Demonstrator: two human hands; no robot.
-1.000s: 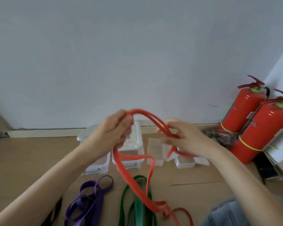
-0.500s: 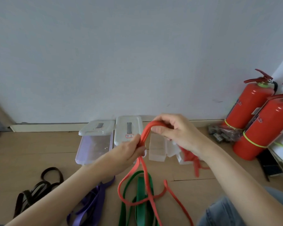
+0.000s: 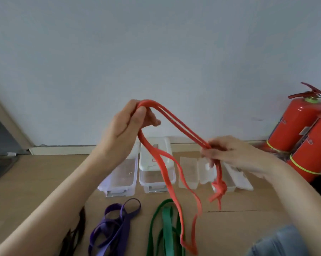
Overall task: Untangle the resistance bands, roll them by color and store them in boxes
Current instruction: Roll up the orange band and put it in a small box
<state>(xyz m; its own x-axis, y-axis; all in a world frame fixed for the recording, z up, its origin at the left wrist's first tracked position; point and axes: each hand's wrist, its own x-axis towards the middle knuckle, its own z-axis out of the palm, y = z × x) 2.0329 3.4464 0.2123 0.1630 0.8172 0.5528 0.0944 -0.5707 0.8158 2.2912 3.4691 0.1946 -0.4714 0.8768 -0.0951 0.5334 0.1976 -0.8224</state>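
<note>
Head view. Left hand (image 3: 130,121) now raised high, thumb and fingers pinching fold of red band (image 3: 167,174); half a second ago lower, near the boxes. Right hand (image 3: 228,154) dropped from the top of the loop to mid-height, fingers curled round two parallel strands. Strands now drawn taut between hands, so likely length being pulled out to expose the tangle. Knot (image 3: 219,188) hanging just below right hand, not yet undone. Rest of red band dangling in long slack loops down to the floor's near edge, flat, ribbon-like, twisted in places. Green band (image 3: 167,230) and purple band (image 3: 115,226) loose on the floor, unrolled. Boxes (image 3: 156,174) in a row toward the wall; apparently no bands inside.
</note>
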